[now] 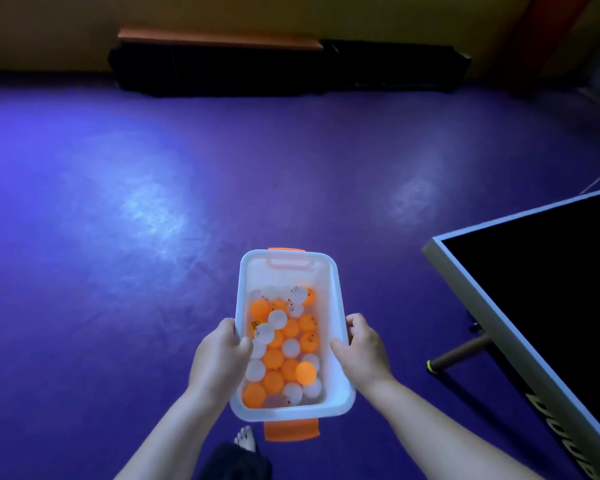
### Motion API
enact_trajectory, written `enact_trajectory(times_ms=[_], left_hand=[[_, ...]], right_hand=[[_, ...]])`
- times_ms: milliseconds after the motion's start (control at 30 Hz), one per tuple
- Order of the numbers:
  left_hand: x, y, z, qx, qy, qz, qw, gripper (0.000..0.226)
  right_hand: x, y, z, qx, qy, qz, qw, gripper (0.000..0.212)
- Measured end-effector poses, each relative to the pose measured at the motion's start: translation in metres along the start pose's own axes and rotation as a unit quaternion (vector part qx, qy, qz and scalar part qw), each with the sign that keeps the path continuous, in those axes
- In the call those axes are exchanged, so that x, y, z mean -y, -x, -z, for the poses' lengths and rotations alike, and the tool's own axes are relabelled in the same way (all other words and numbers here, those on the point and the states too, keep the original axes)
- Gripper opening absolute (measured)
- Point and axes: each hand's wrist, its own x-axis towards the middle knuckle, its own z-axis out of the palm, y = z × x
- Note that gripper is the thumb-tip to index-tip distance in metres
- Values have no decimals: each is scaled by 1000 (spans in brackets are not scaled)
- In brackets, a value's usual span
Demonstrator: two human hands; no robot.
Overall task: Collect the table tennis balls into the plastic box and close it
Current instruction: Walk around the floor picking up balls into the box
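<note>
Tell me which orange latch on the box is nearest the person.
The latch at the near end of the box, between the forearms. It shows as a broad orange flap; the other latch is a thin strip behind the far rim.

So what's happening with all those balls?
A person holds a plastic box over the purple floor. The left hand grips its left rim and the right hand grips its right rim. Orange and white balls fill the bottom. The box is open, no lid is in view, and an orange latch hangs at the near end. A table stands to the right.
</note>
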Motion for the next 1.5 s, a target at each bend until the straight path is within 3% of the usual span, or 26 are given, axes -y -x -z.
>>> enact_trajectory(times_ms=[233,600,1100,1500], left_hand=[[-57,-130,1,38,-36,-52,997,35],[-181,-296,-84,144,-70,-91,983,25],[-355,-531,-172,180,-93,-102,974,22],[-519,-765,-239,282,-151,-236,918,14]], right_hand=[[47,-98,3,-40,-14,-58,997,14],[47,-262,64,-120,-48,-123,984,15],[83,-536,146,-124,-65,-153,978,17],[140,-744,202,-231,-112,-235,938,18]])
